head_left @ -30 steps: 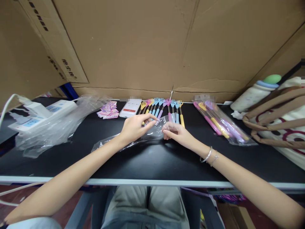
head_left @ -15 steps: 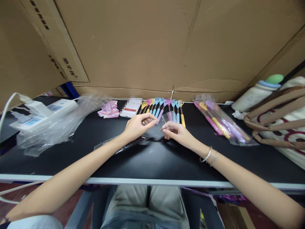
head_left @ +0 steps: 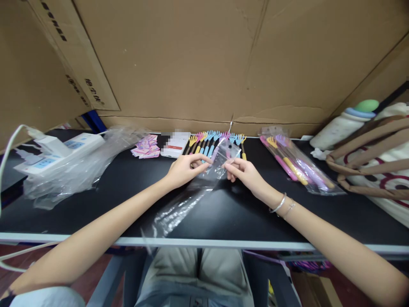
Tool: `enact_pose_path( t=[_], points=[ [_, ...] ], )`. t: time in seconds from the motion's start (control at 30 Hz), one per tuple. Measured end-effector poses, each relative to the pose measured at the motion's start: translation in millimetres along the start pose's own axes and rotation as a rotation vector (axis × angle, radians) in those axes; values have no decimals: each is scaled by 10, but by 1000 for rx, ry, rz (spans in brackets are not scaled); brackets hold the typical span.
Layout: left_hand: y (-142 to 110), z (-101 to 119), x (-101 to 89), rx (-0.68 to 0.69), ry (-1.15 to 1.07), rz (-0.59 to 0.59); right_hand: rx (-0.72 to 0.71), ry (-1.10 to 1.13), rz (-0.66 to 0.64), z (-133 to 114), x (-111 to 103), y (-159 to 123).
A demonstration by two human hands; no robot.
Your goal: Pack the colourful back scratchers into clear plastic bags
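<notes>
A long clear plastic bag slants over the table, its header with a hang hole lying between my hands and its tail reaching the front edge. My right hand pinches the bag's upper part between thumb and fingers. Closed in a pinch too, my left hand grips the bag's left side near its top. Just beyond my fingers lies a row of claw-headed back scratchers in pink, yellow, blue and purple. The bag and my hands hide part of their handles.
To the right lie bagged back scratchers, a white bottle and a fabric bag. At left are a phone, pink cards, loose plastic bags and a power strip. Cardboard walls the back.
The plastic bag has swung and spread out, its tail now nearer the front edge and its header raised between my hands. My right hand has moved slightly right.
</notes>
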State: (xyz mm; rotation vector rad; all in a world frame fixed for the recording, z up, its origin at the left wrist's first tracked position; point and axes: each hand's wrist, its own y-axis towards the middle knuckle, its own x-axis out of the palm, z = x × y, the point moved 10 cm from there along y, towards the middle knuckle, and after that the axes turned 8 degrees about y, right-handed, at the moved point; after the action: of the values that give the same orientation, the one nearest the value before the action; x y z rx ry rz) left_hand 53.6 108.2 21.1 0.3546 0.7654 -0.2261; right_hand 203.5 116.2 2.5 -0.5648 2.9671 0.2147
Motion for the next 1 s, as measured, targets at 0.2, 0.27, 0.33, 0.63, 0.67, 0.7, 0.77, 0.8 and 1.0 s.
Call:
enact_pose_path(
  t=[0.2,0.27,0.33,0.63,0.67,0.7,0.77,0.8,1.0],
  points=[
    [-13,27,115,38,36,-78,-64,34,77,-102,-139,2],
    [-15,46,134,56,16,-84,-62,39,85,-110,-149,-1],
    [-16,72,140,76,-26,-86,-60,51,100,-119,-162,-6],
    [-12,96,151,113,-64,-94,-28,75,110,-87,-186,-1],
    [-13,92,154,115,-59,-97,-26,75,107,-85,-186,0],
    [-14,91,158,118,-54,-103,-26,73,105,-87,-185,0],
    [-19,94,169,127,-35,-117,-33,61,103,-107,-186,-3],
    [-23,100,178,133,-20,-128,-40,54,106,-123,-187,-6],
    [-70,123,211,117,163,-167,-97,66,153,-215,-238,-32]
  ],
)
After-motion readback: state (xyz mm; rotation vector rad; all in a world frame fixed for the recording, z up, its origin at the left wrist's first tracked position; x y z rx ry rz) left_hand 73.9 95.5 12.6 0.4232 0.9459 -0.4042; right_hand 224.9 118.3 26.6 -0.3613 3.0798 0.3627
